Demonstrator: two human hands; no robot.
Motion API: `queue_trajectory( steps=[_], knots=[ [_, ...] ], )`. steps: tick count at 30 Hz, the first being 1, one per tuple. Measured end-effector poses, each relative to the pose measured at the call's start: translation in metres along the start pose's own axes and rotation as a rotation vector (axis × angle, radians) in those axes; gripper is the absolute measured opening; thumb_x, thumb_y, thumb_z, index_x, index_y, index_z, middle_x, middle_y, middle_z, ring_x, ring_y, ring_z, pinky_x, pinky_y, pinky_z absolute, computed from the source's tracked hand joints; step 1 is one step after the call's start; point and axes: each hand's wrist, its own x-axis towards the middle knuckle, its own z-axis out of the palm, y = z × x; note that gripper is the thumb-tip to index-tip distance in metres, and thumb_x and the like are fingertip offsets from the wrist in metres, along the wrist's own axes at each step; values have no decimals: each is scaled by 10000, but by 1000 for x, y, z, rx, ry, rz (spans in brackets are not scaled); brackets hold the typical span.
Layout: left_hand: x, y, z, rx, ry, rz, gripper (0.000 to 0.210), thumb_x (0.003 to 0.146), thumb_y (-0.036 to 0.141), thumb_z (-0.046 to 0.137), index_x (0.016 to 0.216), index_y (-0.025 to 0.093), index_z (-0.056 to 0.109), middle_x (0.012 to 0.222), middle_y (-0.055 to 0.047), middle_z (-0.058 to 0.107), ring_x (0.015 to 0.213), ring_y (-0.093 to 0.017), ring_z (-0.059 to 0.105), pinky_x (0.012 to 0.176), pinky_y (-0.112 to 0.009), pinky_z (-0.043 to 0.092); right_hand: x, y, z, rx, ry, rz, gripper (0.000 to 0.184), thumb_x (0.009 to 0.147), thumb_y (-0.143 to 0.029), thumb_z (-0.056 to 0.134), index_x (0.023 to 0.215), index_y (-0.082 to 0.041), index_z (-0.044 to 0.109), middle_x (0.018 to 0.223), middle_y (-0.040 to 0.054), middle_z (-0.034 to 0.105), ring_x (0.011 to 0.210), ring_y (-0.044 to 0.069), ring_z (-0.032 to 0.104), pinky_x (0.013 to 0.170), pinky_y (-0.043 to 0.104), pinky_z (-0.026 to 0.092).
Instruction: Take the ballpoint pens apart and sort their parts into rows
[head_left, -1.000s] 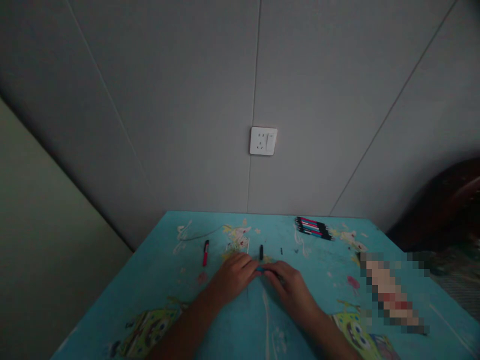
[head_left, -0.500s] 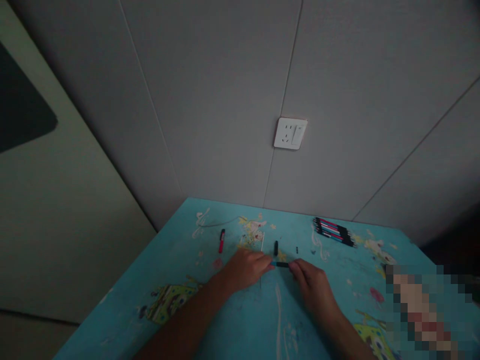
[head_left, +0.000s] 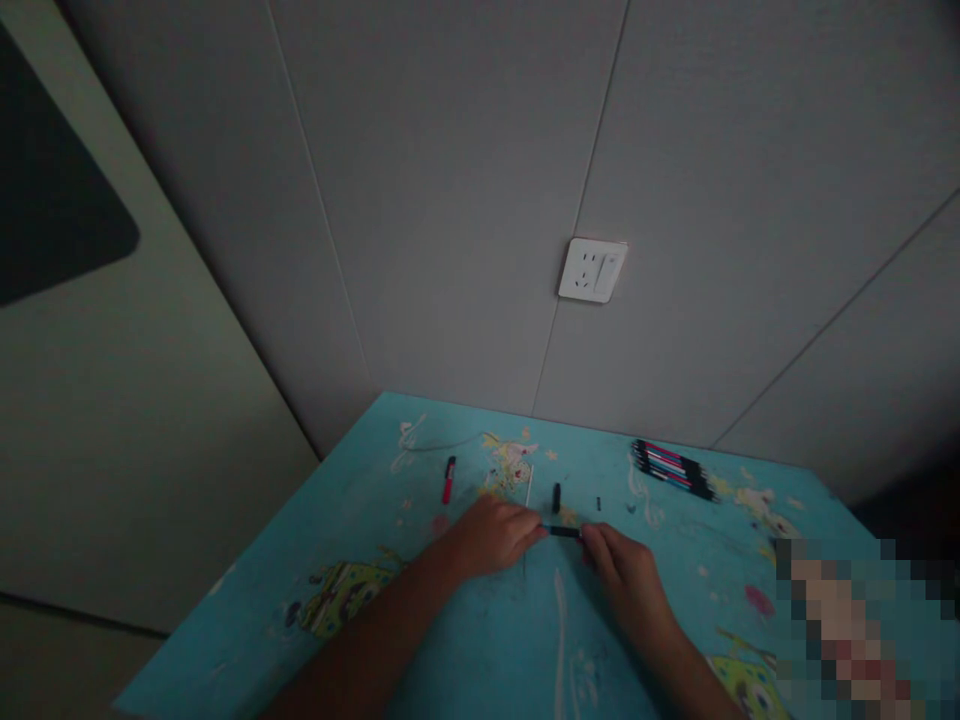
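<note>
Between my two hands lies a slim pen (head_left: pixel 565 532), level, with a black section showing and a bit of blue beside my left fingertips. My left hand (head_left: pixel 496 535) is closed round its left end, which the fingers hide. Pinched at the other end are the fingers of my right hand (head_left: pixel 621 565). Just beyond the pen a short black pen cap (head_left: pixel 556 497) lies on the table. A tiny dark piece (head_left: pixel 598 503) rests to its right, and a thin white stick (head_left: pixel 529 484) lies to its left, partly behind my left hand.
The blue table (head_left: pixel 495 640) has a printed cartoon cover. A red pen with a black top (head_left: pixel 448 481) lies at the left. Several pens (head_left: pixel 673 469) form a row at the back right. Behind stands a grey wall with a socket (head_left: pixel 592 270). A blurred patch covers the lower right.
The whole view has shifted slightly, with things sitting a little farther right. Both hands keep their hold on the pen, and slightly less blue shows by my left fingers.
</note>
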Motion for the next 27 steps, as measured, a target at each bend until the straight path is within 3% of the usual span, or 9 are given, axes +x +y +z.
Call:
queue_trajectory(
  steps=[5,10,13,16,19,23,27],
  knots=[
    [-1,-2,2,5,-8,-27,284,993,335,456,821,179,619,712,-29,681,662,-164,661,625,-265,448,4,1,-2,83,45,-85,244,947,-400,538,1024,-231,696,981,74,714,900,226,668,815,338,535],
    [-2,-1,5,-55,-15,-63,311,1012,329,404,841,191,624,671,-17,665,629,-155,658,609,-252,447,5,-3,-10,83,44,-215,219,962,-352,528,1015,-254,716,1016,82,698,956,225,655,861,370,532],
    [-2,-2,4,-124,4,-84,276,1021,316,384,1005,204,635,787,-25,708,703,-160,682,655,-255,475,6,-1,-20,54,95,-218,204,953,-346,546,995,-262,726,1012,68,698,950,214,655,859,354,529],
    [-3,-5,3,-151,33,-110,265,1017,315,399,1132,216,617,904,-38,727,781,-170,696,719,-274,502,11,14,-34,-35,187,-146,227,949,-363,538,1025,-246,717,1029,75,702,954,217,656,873,352,516],
    [-2,-8,4,-127,42,-122,260,1013,311,408,1100,214,634,921,-48,723,839,-185,695,770,-296,514,18,48,-53,-234,263,-18,305,957,-357,465,1074,-201,700,1050,107,707,939,232,664,861,357,504],
    [-2,-8,6,-101,39,-106,261,1012,313,409,1072,211,642,917,-50,716,851,-184,689,778,-297,517,21,93,-72,-486,171,152,330,922,-326,454,1024,-166,724,1008,132,726,896,247,671,832,334,480],
    [-2,-8,7,-104,36,-98,264,1013,313,405,1052,213,646,889,-43,714,803,-178,685,742,-293,517,21,106,-74,-582,75,199,303,918,-305,471,989,-173,734,984,118,722,886,224,668,808,283,455]
  ],
)
